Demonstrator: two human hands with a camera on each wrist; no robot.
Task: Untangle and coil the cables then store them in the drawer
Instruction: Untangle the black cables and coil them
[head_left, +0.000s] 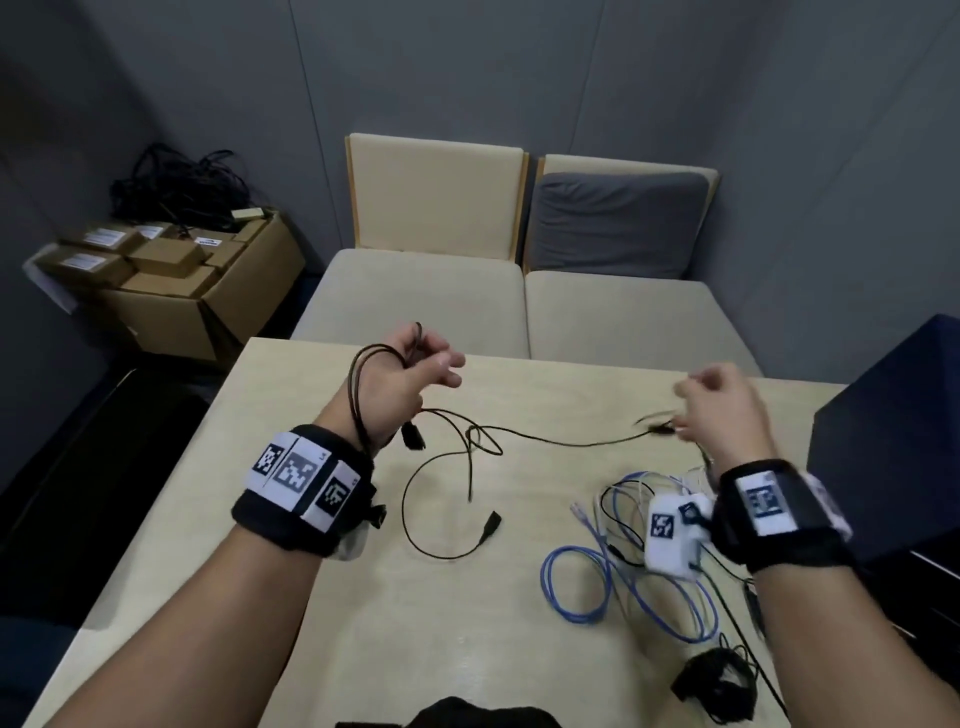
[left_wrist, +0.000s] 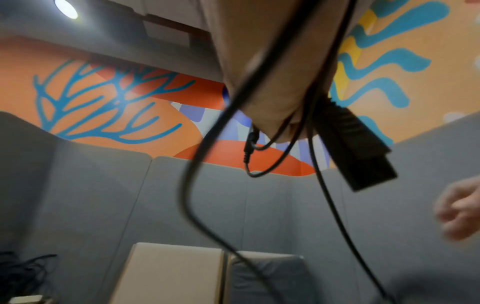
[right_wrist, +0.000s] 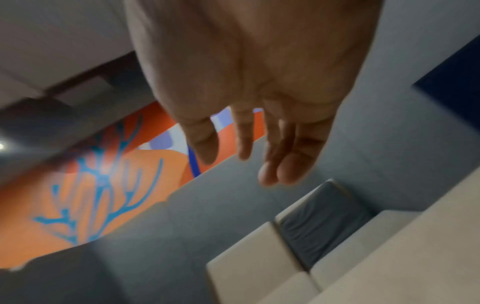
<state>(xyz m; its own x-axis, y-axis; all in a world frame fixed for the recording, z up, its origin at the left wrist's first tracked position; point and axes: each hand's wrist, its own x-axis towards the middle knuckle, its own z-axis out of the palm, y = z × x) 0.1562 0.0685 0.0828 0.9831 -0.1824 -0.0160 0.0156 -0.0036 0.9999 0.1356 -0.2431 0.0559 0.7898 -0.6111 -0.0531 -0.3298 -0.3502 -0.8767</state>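
My left hand (head_left: 415, 374) is raised over the far left of the light wooden table (head_left: 363, 623). Several loops of a thin black cable (head_left: 545, 439) are wound round it, and its thumb and fingers pinch the top of the loops. A black plug (head_left: 413, 436) dangles below the palm; in the left wrist view that plug (left_wrist: 355, 148) hangs beside the palm (left_wrist: 272, 82). The cable's free length trails across the table towards my blurred right hand (head_left: 722, 405). In the right wrist view, the right hand's fingers (right_wrist: 288, 164) are loosely extended and hold nothing.
A tangle of blue cable (head_left: 623, 587) and thin white cables lies at the table's right, with a black bundle (head_left: 717, 675) near the front edge. A dark blue cabinet (head_left: 893, 441) stands at the right. Beige sofa seats (head_left: 415, 301) lie beyond; cardboard boxes (head_left: 171, 280) with cables lie far left.
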